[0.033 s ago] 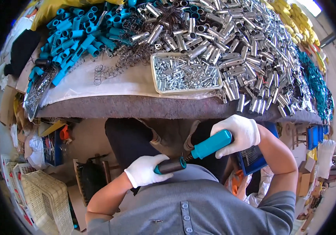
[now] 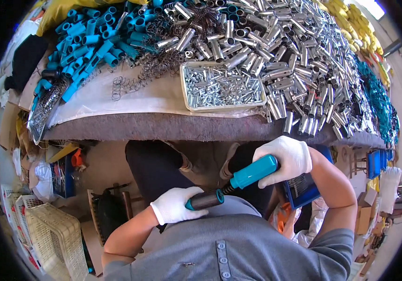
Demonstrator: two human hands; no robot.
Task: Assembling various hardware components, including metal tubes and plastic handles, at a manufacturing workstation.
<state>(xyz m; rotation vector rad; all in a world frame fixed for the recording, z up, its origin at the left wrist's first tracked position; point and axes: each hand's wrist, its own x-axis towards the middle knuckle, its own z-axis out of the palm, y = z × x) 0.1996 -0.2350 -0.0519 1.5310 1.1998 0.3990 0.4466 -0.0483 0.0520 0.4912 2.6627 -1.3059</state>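
Note:
My left hand, in a white glove, is closed round a dark cylinder with teal ends. The gloved right hand grips a teal handle-shaped piece, tilted with its narrower end down toward the left. Between the two parts runs a short dark coil spring, which comes out of the teal piece and reaches the cylinder's open mouth. Whether the spring's tip lies inside the mouth I cannot tell. Both parts are held over my lap, in front of the table edge.
On the table ahead, a white tray holds small metal pins. Shiny metal tubes are heaped to the right, teal tubes at the far left, with loose coil springs between. A blue crate stands beside my right knee; cream plastic baskets sit lower left.
My left hand and the dark cylinder have shifted very slightly to the right, toward the teal piece. The right hand is almost still.

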